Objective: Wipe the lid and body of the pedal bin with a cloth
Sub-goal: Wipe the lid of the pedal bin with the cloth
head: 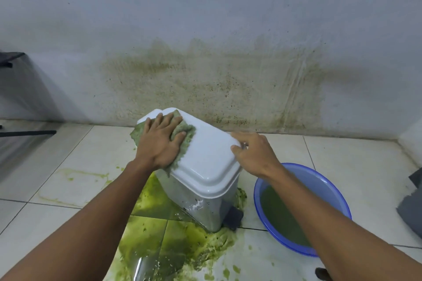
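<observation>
Pedal bin: is standing on the tiled floor close to the wall, tilting a little, its dark pedal facing the camera.
Lid: is sitting closed on the bin, white and glossy.
Cloth: is lying over the lid's left side, green and fuzzy, and hanging over that edge.
Left hand: is pressing flat on the cloth, fingers spread and straight, gripping nothing.
Right hand: is resting at the lid's right edge, forefinger and thumb touching the rim. The other fingers are hiding behind the hand, so I cannot tell whether it is clasping the rim.
Green spill: is pooling on the floor round the bin's base and spreading toward the camera.
Basin: is sitting just right of the bin, blue, holding murky green water.
Wall stain: is showing as a greenish-brown smear behind the bin.
</observation>
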Demonstrator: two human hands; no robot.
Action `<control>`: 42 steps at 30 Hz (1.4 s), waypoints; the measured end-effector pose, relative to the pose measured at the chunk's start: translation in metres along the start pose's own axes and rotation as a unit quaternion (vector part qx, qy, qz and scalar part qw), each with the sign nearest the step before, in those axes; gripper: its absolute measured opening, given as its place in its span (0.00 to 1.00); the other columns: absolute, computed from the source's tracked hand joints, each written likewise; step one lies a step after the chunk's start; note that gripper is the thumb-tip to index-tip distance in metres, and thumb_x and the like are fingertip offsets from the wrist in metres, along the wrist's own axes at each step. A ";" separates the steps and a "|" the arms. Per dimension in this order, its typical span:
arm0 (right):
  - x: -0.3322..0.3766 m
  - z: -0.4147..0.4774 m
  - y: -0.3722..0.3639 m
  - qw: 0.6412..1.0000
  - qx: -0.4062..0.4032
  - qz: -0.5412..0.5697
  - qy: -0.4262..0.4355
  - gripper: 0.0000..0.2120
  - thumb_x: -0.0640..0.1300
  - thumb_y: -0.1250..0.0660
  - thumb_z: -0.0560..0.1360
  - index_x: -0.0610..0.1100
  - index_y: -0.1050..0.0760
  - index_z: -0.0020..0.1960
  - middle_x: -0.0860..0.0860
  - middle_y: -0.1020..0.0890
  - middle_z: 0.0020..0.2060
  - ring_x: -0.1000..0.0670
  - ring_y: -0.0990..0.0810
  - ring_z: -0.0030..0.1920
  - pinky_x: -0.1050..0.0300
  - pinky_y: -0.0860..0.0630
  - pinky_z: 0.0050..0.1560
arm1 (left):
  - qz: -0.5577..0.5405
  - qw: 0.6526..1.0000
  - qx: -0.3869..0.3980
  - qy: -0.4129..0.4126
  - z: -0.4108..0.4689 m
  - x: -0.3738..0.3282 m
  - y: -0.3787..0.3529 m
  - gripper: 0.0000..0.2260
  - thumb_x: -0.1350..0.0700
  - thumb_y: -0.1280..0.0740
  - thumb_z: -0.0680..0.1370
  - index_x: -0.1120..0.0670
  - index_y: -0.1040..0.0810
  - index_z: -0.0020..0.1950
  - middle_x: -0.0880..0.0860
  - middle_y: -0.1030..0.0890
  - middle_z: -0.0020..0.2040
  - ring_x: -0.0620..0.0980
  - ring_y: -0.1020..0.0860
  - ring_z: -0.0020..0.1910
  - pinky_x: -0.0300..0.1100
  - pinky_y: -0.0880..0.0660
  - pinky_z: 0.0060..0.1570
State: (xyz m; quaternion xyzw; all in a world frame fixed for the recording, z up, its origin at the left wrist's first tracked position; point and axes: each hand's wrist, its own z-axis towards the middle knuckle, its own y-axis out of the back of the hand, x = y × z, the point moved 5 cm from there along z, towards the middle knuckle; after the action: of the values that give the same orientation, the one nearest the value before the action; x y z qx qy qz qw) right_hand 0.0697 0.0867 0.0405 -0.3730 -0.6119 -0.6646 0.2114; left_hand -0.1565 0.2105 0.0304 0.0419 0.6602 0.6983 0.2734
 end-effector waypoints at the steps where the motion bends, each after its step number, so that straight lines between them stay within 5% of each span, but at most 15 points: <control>1: 0.002 -0.001 -0.002 1.000 0.011 -0.005 -0.002 0.24 0.44 0.37 0.80 0.45 0.32 0.75 0.51 0.30 0.74 0.49 0.34 0.74 0.55 0.39 0.75 | -0.003 1.000 0.002 0.003 0.001 0.002 0.000 0.33 0.34 0.54 0.79 0.44 0.41 0.82 0.47 0.45 0.83 0.49 0.52 0.83 0.50 0.62 0.81; 5: 0.021 -0.025 -0.021 0.996 0.020 -0.084 -0.006 0.26 0.50 0.38 0.80 0.44 0.35 0.76 0.49 0.27 0.71 0.45 0.31 0.70 0.53 0.35 0.70 | -0.016 1.000 0.007 0.006 0.012 0.009 0.002 0.30 0.37 0.51 0.81 0.44 0.39 0.82 0.47 0.44 0.83 0.49 0.51 0.83 0.49 0.59 0.81; 9: 0.051 -0.044 -0.037 0.970 0.008 -0.238 0.052 0.19 0.57 0.39 0.78 0.44 0.23 0.59 0.47 0.18 0.54 0.42 0.22 0.55 0.49 0.25 0.54 | 0.019 1.000 0.015 0.014 0.025 0.011 0.007 0.25 0.43 0.49 0.85 0.47 0.42 0.83 0.50 0.45 0.84 0.52 0.50 0.83 0.51 0.56 0.80; 10: 0.054 -0.041 -0.042 0.967 0.022 -0.241 0.079 0.19 0.56 0.40 0.79 0.45 0.24 0.62 0.47 0.20 0.60 0.42 0.24 0.61 0.48 0.26 0.58 | 0.027 0.999 0.021 0.011 0.020 0.008 0.006 0.27 0.41 0.51 0.84 0.47 0.44 0.83 0.50 0.46 0.84 0.52 0.50 0.83 0.51 0.56 0.80; 12: 0.056 -0.025 -0.056 0.966 0.091 -0.197 0.143 0.22 0.50 0.43 0.82 0.49 0.34 0.75 0.52 0.37 0.78 0.48 0.44 0.78 0.44 0.40 0.75 | 0.017 0.999 0.033 0.002 -0.002 0.005 0.005 0.32 0.38 0.54 0.80 0.47 0.45 0.83 0.50 0.47 0.84 0.52 0.52 0.83 0.51 0.56 0.80; 14: 0.056 -0.007 -0.068 0.967 0.138 -0.120 0.178 0.24 0.45 0.43 0.83 0.48 0.39 0.79 0.56 0.45 0.80 0.55 0.54 0.80 0.46 0.49 0.79 | -0.018 1.000 0.021 -0.005 -0.032 0.003 0.005 0.32 0.38 0.53 0.79 0.46 0.44 0.83 0.49 0.48 0.84 0.50 0.53 0.83 0.49 0.59 0.80; 21: 0.046 0.004 -0.080 0.981 0.082 -0.034 0.172 0.22 0.39 0.42 0.83 0.47 0.35 0.77 0.56 0.40 0.78 0.57 0.50 0.79 0.62 0.51 0.76 | -0.162 0.980 -0.113 0.006 -0.113 -0.033 -0.006 0.28 0.42 0.46 0.79 0.48 0.31 0.78 0.47 0.38 0.81 0.50 0.47 0.82 0.51 0.55 0.81; 27: 0.037 0.003 -0.072 0.992 0.022 -0.078 0.092 0.23 0.43 0.47 0.85 0.46 0.42 0.80 0.55 0.48 0.80 0.53 0.57 0.80 0.56 0.52 0.77 | -0.177 0.981 -0.024 -0.075 -0.062 -0.027 -0.007 0.28 0.42 0.41 0.79 0.48 0.31 0.79 0.50 0.38 0.81 0.50 0.47 0.82 0.55 0.50 0.80; 33: 0.029 0.010 -0.067 0.992 0.026 -0.058 0.105 0.22 0.44 0.47 0.86 0.46 0.40 0.79 0.55 0.46 0.80 0.53 0.56 0.80 0.54 0.51 0.77 | -0.097 0.979 -0.080 -0.160 -0.096 -0.035 -0.021 0.34 0.33 0.37 0.78 0.46 0.36 0.81 0.49 0.39 0.82 0.49 0.48 0.83 0.52 0.57 0.81; 42: 0.021 0.010 -0.070 0.992 0.020 -0.019 0.127 0.22 0.44 0.49 0.86 0.46 0.40 0.79 0.55 0.46 0.80 0.54 0.57 0.80 0.58 0.55 0.76 | -0.190 0.972 -0.036 -0.133 -0.098 0.002 -0.005 0.35 0.35 0.32 0.76 0.45 0.35 0.80 0.43 0.41 0.82 0.40 0.50 0.82 0.47 0.49 0.80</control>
State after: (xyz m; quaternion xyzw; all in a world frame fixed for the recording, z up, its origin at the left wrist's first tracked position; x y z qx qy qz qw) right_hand 0.0068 0.1119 0.0102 -0.2696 -0.6007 -0.6979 0.2819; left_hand -0.1970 0.1233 0.0126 -0.0016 0.5879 0.6451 0.4880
